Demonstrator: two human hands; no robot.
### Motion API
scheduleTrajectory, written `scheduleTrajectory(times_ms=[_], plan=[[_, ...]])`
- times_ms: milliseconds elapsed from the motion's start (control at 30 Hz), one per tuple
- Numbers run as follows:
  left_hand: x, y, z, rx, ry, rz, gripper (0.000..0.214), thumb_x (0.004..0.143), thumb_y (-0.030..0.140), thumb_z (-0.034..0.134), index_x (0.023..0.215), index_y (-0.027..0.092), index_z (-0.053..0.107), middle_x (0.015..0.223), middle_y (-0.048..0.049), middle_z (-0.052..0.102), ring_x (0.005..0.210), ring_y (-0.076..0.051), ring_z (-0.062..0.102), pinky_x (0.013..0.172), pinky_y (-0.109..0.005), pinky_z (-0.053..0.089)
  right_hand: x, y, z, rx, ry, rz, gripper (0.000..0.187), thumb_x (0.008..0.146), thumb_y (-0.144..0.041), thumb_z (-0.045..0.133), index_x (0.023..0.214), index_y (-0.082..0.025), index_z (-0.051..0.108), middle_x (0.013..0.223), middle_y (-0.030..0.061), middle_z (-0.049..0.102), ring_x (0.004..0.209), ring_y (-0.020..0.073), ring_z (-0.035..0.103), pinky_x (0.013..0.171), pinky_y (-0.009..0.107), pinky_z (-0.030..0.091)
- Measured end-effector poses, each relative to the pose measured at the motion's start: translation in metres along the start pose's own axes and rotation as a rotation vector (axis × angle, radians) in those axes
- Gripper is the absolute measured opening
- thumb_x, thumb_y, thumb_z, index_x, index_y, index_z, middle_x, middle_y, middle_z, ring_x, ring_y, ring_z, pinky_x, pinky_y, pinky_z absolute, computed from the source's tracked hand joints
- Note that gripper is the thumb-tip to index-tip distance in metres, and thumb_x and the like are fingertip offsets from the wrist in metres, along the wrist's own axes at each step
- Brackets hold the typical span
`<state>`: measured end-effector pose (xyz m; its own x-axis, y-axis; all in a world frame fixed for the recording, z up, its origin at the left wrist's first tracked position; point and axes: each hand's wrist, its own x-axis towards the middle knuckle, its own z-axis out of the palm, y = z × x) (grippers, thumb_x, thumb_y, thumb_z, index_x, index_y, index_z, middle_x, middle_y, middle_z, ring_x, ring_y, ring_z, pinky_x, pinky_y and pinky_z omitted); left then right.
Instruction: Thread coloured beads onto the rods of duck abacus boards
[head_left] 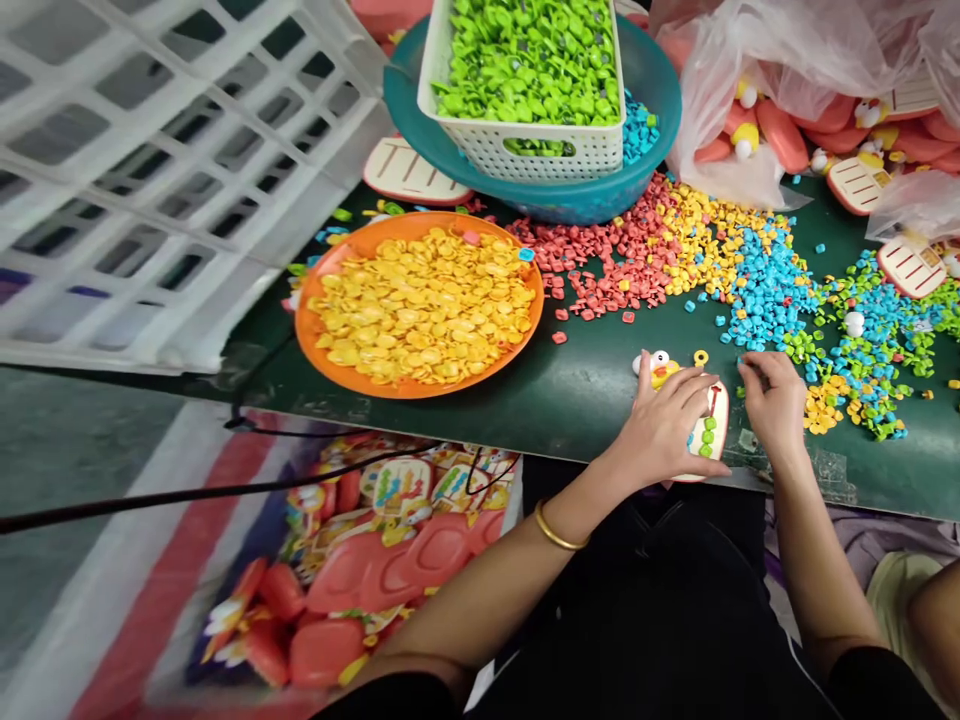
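Observation:
My left hand (671, 425) lies across a cream toy board (718, 420) at the table's near edge, gripping it with thumb and fingers. Green pieces (708, 437) sit in a row on the board, below a red arrow mark. A yellow chick head with white eyes (660, 368) shows past my fingers, partly covered. To the right, my right hand (772, 405) is closed in a pinch just above the table. Whatever its fingertips hold is too small to make out. A yellow ring piece (701, 357) lies between the hands.
Loose red (615, 265), yellow and blue pieces (769, 290) spread behind my hands. An orange plate (311, 350) of yellow pieces stands left. Behind it, a white basket (540, 150) of green pieces rests in a teal basin (409, 110). A white crate (180, 340) leans at left.

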<state>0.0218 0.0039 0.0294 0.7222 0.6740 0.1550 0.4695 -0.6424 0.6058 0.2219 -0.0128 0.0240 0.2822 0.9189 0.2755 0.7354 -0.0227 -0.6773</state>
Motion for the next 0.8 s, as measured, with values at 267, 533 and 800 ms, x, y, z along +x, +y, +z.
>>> scheduleTrajectory(times_ms=[267,533,800], plan=[[-0.016,0.001,-0.002,0.046,-0.034,0.026,0.076,0.065,0.065,0.081,0.12,0.017,0.061,0.153,-0.0172,0.045,0.145,-0.039,0.036,0.118,-0.069,-0.012,-0.011,0.004,-0.019,-0.059,-0.219,-0.026,0.019,0.089,-0.028,0.057,0.093,-0.021,0.075,0.093,0.0083,0.069,0.084,0.0218,0.065,0.078,0.036,0.053],[-0.025,0.002,0.008,0.062,0.056,0.001,0.069,0.066,0.063,0.082,0.117,0.019,0.064,0.143,-0.0145,0.057,0.143,-0.039,0.038,0.118,-0.071,-0.005,-0.018,-0.016,0.016,0.263,-0.127,0.079,0.013,0.087,-0.033,0.067,0.086,-0.023,0.076,0.086,0.0037,0.068,0.081,0.0188,0.062,0.075,0.034,0.052],[-0.017,0.002,0.01,0.12,0.12,-0.058,0.116,0.063,0.063,0.083,0.153,0.012,0.031,0.156,-0.026,0.035,0.143,-0.042,0.037,0.118,-0.072,0.002,-0.035,-0.026,0.026,0.004,-0.053,-0.114,0.022,0.093,-0.029,0.057,0.098,-0.028,0.079,0.1,0.0079,0.063,0.089,0.0213,0.051,0.081,0.04,0.049]])
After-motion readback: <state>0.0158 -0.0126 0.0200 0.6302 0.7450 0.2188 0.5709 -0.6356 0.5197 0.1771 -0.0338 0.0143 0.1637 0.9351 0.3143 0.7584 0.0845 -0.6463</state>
